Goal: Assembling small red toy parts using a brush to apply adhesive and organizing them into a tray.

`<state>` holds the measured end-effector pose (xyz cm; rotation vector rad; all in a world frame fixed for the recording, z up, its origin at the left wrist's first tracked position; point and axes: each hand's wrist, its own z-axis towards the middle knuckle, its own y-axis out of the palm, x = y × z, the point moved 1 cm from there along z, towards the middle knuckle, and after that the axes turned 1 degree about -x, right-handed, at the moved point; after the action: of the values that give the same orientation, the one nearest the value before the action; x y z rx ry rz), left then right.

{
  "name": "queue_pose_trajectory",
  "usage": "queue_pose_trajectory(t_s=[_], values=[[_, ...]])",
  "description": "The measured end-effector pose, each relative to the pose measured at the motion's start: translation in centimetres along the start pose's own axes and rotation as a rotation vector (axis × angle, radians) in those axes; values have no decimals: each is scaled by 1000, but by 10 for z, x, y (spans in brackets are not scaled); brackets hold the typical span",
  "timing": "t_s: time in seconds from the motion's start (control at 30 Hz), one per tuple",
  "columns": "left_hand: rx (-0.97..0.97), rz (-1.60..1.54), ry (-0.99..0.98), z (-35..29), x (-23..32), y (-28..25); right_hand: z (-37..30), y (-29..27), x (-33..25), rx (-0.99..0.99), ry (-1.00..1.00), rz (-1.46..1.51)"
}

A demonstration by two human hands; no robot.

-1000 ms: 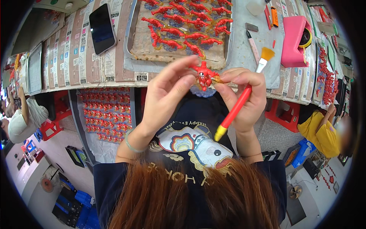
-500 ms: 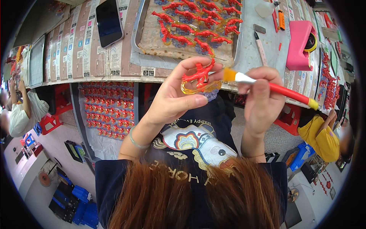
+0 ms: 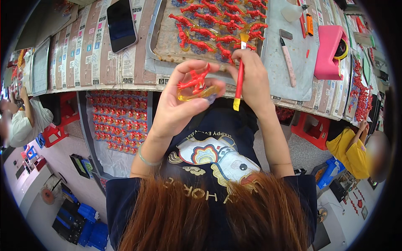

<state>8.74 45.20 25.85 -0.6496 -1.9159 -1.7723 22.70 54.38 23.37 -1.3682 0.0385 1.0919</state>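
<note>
My left hand (image 3: 167,111) holds a small red figurine (image 3: 197,80) between thumb and fingers, above my lap by the table's front edge. The figurine has a see-through yellow and bluish-purple base. In my right hand (image 3: 256,83) is a paintbrush (image 3: 240,83) with a red handle and yellow end, its golden bristles pointing away from me over the tray. The right fingertips are by the front row of figurines (image 3: 224,51); whether they touch one, I cannot tell. Rows of similar red figurines lie on brown sheeting in the metal tray (image 3: 151,35).
Left of the tray lies a phone (image 3: 122,26). To its right are a marker (image 3: 287,62), an orange lighter-like object (image 3: 309,24), a squeeze bottle (image 3: 292,11) and a pink tape dispenser (image 3: 328,52). A lower tray of figurines (image 3: 119,121) is beside me. Other people sit at both sides.
My right hand has swung the brush away from the figurine, forward and left to the tray, turning it upright. My left hand has shifted left with the figurine.
</note>
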Motion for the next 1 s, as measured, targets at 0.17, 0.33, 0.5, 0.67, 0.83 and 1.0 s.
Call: queue_pose_trajectory(t_s=[0.17,0.33,0.5,0.67,0.83,1.0], values=[[88,-140,-93,1,-1,-24,2,-18,-2,64,392,493],[290,404,7,13,8,-2,-2,-34,-16,-98,411,727],[179,730,5,15,15,2,-4,-41,-24,-67,295,835],[279,565,-30,8,13,3,-3,-42,-27,-47,321,1106],[239,668,78,1,18,13,-6,-39,-22,-60,337,1259],[236,636,99,-1,20,17,-7,-39,-24,-24,257,1292]])
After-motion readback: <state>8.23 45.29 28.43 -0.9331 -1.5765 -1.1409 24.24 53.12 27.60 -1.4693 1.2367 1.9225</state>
